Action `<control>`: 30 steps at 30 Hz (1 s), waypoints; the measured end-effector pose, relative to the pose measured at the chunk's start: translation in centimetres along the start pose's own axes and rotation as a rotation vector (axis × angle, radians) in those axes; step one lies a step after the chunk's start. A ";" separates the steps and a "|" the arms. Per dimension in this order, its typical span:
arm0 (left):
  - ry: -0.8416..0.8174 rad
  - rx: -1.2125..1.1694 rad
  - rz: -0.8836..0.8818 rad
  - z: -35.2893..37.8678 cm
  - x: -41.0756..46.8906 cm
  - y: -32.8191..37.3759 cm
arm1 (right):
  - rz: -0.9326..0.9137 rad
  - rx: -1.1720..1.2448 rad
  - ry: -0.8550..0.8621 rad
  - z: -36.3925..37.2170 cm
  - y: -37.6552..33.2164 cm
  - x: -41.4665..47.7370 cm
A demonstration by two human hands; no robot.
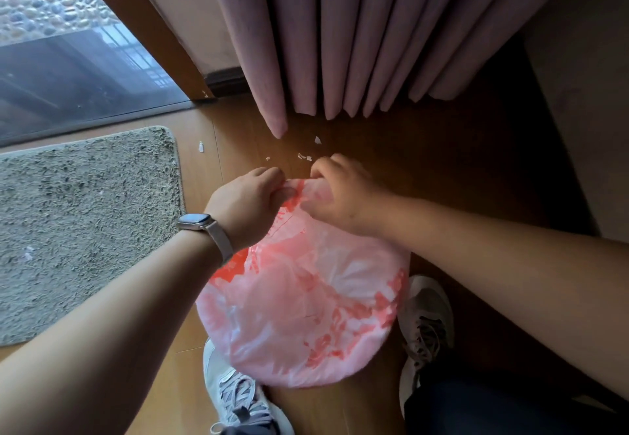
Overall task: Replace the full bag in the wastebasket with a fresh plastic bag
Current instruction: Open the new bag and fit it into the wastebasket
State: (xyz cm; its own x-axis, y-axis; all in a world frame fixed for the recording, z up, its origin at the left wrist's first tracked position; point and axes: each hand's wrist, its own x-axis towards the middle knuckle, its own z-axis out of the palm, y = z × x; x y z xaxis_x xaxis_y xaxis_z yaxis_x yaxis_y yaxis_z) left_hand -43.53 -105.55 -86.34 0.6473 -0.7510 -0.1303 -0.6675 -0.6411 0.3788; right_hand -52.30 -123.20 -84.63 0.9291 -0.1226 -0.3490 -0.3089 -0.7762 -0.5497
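Note:
A pink and white plastic bag (pixel 303 305) with red print is stretched in a round shape low in the middle of the view, between my two shoes. The wastebasket itself is hidden under it. My left hand (pixel 245 203), with a watch on its wrist, pinches the bag's far edge. My right hand (pixel 343 193) grips the same far edge just to the right of it, fingers curled over the plastic. Both hands are close together, almost touching.
Small white scraps (pixel 308 157) lie on the wooden floor (pixel 442 162) just beyond my hands. A grey shaggy rug (pixel 85 216) lies to the left. Pink curtains (pixel 340 36) hang ahead, with a glass door (pixel 68 77) at the upper left. My shoes (pixel 235 397) stand beside the bag.

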 end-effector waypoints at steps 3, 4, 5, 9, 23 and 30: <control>0.054 -0.076 -0.140 -0.3 -0.7 -1.1 | -0.081 -0.109 0.275 -0.7 0.9 -0.9; 0.067 -0.089 -0.177 -0.4 -0.9 -1.3 | -0.074 -0.147 0.304 -0.9 1.2 -1.4; 0.078 -0.093 -0.207 -0.5 -1.0 -1.4 | -0.051 -0.191 0.282 -0.7 1.5 -1.9; 0.112 -0.161 -0.360 -1.0 -1.3 -1.0 | 0.037 -0.201 0.111 0.2 2.2 -2.8; -0.021 0.175 0.114 0.7 4.0 3.5 | 0.198 0.090 0.105 0.8 2.9 -1.0; -0.051 0.081 -0.058 0.3 4.5 3.0 | 0.233 0.124 -0.002 0.5 2.1 0.7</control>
State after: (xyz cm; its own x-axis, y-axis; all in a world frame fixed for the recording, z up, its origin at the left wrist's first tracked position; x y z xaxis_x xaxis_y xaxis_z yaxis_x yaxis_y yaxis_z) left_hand -42.77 -110.89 -86.00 0.6676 -0.7178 -0.1976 -0.6582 -0.6930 0.2940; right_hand -52.39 -124.62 -86.40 0.8298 -0.2875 -0.4783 -0.5367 -0.6456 -0.5432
